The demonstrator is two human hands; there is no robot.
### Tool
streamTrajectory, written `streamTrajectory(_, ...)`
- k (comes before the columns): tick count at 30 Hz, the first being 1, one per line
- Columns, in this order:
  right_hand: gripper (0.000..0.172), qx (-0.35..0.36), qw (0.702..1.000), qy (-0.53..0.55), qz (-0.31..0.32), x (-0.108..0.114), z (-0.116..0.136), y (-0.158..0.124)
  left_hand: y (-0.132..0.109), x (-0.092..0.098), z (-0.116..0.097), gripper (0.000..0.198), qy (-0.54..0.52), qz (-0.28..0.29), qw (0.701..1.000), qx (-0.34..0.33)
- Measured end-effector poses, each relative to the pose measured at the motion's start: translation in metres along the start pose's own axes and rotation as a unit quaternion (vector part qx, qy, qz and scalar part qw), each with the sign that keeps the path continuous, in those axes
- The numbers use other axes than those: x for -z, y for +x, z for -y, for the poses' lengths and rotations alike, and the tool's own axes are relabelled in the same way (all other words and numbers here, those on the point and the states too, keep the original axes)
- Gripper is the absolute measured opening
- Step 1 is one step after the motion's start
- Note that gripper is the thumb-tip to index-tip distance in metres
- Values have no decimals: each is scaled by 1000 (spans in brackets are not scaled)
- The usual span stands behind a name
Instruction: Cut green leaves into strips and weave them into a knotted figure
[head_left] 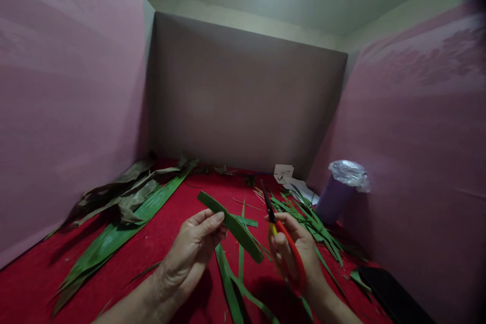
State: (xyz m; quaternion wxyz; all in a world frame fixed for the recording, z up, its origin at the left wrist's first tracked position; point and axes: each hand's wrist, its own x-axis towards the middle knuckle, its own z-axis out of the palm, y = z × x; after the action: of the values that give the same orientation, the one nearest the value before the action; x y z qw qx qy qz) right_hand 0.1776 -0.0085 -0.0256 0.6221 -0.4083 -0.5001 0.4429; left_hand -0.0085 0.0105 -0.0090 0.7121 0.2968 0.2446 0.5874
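Note:
Between thumb and fingers, my left hand [195,243] pinches a folded green leaf strip [245,239] near its middle, above the red cloth. Narrower strips hang behind and below it, and I cannot tell which of them are joined to it. To its right, my right hand [296,253] is closed around scissors [290,245] with red and yellow handles. Their dark blades look closed and point up and away, apart from the leaf strip. Loose long green leaf strips [230,288] lie on the cloth beneath my hands.
Large green leaves [125,240] and dried brown leaves [129,197] lie at left. Cut green strips [315,223] are heaped at right, near white paper [301,188] and a purple container [334,200] topped with clear plastic. A dark flat object [391,293] lies front right. Pink walls flank the red cloth.

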Motion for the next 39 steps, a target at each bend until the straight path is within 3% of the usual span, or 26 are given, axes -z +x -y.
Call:
streamTrajectory(5, 48, 0, 998, -65, 27, 14, 0, 13, -4, -2, -4, 9, 58, 15, 998, 9)
streamTrajectory(9, 52, -54, 989, -52, 127, 9, 4, 4, -4, -2, -5, 11, 99, 28, 995, -1)
streamTrajectory(14, 57, -39, 965, -72, 248, 9, 1, -1, 0, 1, -8, 11, 134, 34, 990, -28)
streamTrajectory(21, 31, -14, 971, -181, 157, 11, 7, 5, 1, 1, -11, 13, 171, 17, 984, -34)
streamTrajectory(31, 27, -72, 957, -123, 253, 13, 18, -1, 2, -1, -13, 15, 177, 7, 984, -23)
streamTrajectory(39, 29, -90, 958, -96, 256, 15, 17, 0, 0, -1, -17, 13, 184, 10, 983, -18)
